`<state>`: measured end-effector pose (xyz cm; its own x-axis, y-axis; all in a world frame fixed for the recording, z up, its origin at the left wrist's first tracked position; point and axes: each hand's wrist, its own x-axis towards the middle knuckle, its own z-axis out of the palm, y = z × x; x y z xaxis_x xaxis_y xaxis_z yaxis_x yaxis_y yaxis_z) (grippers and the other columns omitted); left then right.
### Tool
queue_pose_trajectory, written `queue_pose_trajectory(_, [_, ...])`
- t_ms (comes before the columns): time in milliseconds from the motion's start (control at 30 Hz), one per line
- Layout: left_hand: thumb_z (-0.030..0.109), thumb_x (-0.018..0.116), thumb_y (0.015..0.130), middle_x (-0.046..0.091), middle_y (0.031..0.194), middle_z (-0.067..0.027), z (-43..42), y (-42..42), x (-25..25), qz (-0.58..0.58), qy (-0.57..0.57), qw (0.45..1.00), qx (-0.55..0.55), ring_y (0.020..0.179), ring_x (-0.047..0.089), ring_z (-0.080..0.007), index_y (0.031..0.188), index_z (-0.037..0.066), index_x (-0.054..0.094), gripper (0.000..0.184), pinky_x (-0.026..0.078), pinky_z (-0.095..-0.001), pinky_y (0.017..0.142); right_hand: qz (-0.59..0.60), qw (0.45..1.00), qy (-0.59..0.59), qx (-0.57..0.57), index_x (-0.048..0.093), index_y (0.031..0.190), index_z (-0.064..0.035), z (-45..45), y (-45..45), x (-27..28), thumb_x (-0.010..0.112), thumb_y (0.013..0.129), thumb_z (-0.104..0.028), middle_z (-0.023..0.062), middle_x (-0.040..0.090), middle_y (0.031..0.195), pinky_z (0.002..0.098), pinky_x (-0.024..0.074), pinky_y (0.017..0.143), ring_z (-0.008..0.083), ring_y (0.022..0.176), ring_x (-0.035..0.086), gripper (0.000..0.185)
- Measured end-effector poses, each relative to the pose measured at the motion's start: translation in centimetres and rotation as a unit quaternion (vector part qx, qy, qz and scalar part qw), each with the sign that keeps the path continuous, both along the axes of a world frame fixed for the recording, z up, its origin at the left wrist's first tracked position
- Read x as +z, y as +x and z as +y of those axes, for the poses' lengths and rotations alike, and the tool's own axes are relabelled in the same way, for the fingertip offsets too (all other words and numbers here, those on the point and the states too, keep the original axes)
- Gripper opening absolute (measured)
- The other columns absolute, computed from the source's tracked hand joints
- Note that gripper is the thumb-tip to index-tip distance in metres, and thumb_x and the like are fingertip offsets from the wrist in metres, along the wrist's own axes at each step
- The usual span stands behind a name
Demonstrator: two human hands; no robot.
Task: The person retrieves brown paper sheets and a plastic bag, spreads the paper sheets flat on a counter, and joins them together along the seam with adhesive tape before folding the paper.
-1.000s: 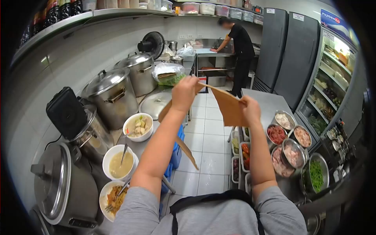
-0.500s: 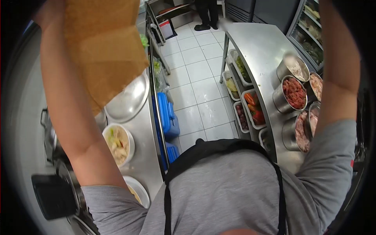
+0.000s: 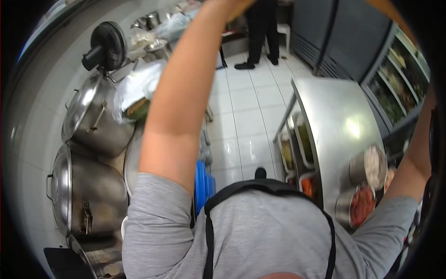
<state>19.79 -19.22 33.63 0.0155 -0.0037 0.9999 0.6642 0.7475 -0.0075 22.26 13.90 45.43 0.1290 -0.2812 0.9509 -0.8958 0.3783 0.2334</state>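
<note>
My left arm reaches up the middle of the head view, and only a blurred part of my left hand (image 3: 228,5) shows at the top edge. What its fingers do is cut off. A small tan-brown patch lies beside it, too little to name. On the right my other forearm rises past the edge, so my right hand is out of sight. A brown strip (image 3: 394,15) crosses the top right corner, apparently part of the brown sheet.
Large lidded pots (image 3: 95,186), a black fan (image 3: 109,45) and a plastic bag (image 3: 139,88) line the left. A steel table (image 3: 339,107) holds metal containers of meat (image 3: 362,204) at right. Another person's legs (image 3: 261,35) stand at the back, near dark fridges (image 3: 355,56).
The view has swung, bringing the pots and fan back in. The brown sheet, held between both hands a second ago, has moved up and mostly out of frame. My right hand has left the view.
</note>
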Motion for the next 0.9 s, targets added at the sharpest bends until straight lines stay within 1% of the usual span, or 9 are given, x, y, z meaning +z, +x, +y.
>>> queue_pose_trajectory(233, [0.008,0.059,0.081,0.06,0.068,-0.0051,-2.4,-12.2,-0.2,-0.138,0.069,0.987,-0.048,0.063,0.055,-0.0094,0.086,0.003,0.06,0.007,0.045,-0.0246,0.06,0.011,0.997,-0.008,0.072,0.057,0.097,-0.0071,-1.3,-14.0,1.4,0.059,0.081,-0.008,-0.0042,0.059,0.08,0.0181,0.0395,0.053,0.003,0.062,0.05,0.016])
queue_pose_trajectory(300, [0.006,0.059,0.081,0.061,0.072,-0.004,-4.3,-16.0,-1.9,-0.155,0.076,0.981,-0.085,0.066,0.056,-0.009,0.089,0.005,0.06,0.008,0.045,-0.0239,0.061,-0.176,0.98,0.051,0.079,0.056,0.097,-0.0054,-2.1,-18.0,1.9,0.058,0.081,-0.005,-0.002,0.059,0.081,0.0183,0.0376,0.051,0.0035,0.06,0.048,0.016])
queue_pose_trajectory(367, [0.009,0.06,0.083,0.063,0.079,-0.0048,-6.2,-20.0,-3.2,-0.238,0.075,0.958,-0.142,0.073,0.058,-0.0091,0.094,0.007,0.06,0.012,0.045,-0.021,0.067,-0.1,0.994,0.043,0.033,0.055,0.097,-0.0044,-3.2,-22.6,2.3,0.057,0.081,-0.005,-0.0002,0.059,0.082,0.019,0.0392,0.053,0.0043,0.062,0.05,0.016])
queue_pose_trajectory(433, [0.01,0.064,0.079,0.06,0.071,-0.0032,-6.4,-22.6,-3.9,-0.22,0.073,0.962,-0.142,0.064,0.054,-0.0092,0.087,0.006,0.061,0.009,0.042,-0.0228,0.059,-0.118,0.975,0.024,-0.186,0.055,0.101,-0.0048,-3.1,-27.6,3.6,0.061,0.078,-0.009,0.0009,0.059,0.08,0.0216,0.0441,0.062,0.0099,0.07,0.055,0.024])
queue_pose_trajectory(467, [0.012,0.067,0.076,0.057,0.064,-0.0016,-6.6,-23.9,-4.8,-0.211,0.075,0.964,-0.145,0.055,0.049,-0.0093,0.08,0.005,0.062,0.01,0.039,-0.0246,0.051,-0.118,0.974,-0.004,-0.193,0.064,0.099,0.0002,-4.9,-26.9,2.6,0.066,0.071,-0.008,0.0166,0.064,0.098,0.0347,0.0469,0.08,0.0268,0.088,0.061,0.03])
queue_pose_trajectory(567, [0.011,0.07,0.075,0.05,0.062,0.0051,-8.3,-28.9,-6.4,-0.275,0.062,0.935,-0.217,0.057,0.041,-0.0017,0.083,0.003,0.061,0.015,0.036,-0.019,0.052,-0.161,0.951,-0.008,-0.262,0.064,0.093,0.0022,-6.6,-31.5,2.2,0.069,0.067,-0.008,0.0114,0.065,0.09,0.0285,0.0466,0.077,0.0193,0.082,0.061,0.029])
queue_pose_trajectory(600, [0.011,0.065,0.081,0.054,0.07,0.0052,-9.1,-30.9,-7.2,-0.298,0.04,0.919,-0.254,0.063,0.047,-0.0007,0.095,0.003,0.06,0.017,0.039,-0.016,0.058,-0.218,0.953,-0.022,-0.208,0.064,0.091,0.0017,-6.9,-33.7,2.1,0.069,0.066,-0.006,0.009,0.065,0.085,0.0267,0.0467,0.073,0.0161,0.078,0.059,0.026])
queue_pose_trajectory(767, [0.013,0.065,0.081,0.054,0.073,0.0049,-10.2,-39.4,-6.9,-0.37,0.001,0.874,-0.315,0.066,0.048,-0.0006,0.104,0.004,0.059,0.026,0.039,-0.0159,0.061,-0.206,0.942,0.065,-0.256,0.065,0.092,-0.0006,-6.9,-43.4,3.0,0.068,0.068,-0.004,0.008,0.065,0.084,0.0268,0.0472,0.069,0.0155,0.076,0.059,0.024])
queue_pose_trajectory(900, [0.015,0.066,0.08,0.058,0.078,0.0031,-10.6,-48.4,-6.0,-0.443,-0.012,0.782,-0.439,0.068,0.051,-0.0029,0.112,0.007,0.057,0.034,0.043,-0.0187,0.064,-0.216,0.918,0.059,-0.328,0.066,0.097,-0.005,-8.0,-45.5,4.3,0.069,0.068,-0.007,0.0079,0.065,0.088,0.0273,0.0464,0.074,0.0162,0.081,0.059,0.029])
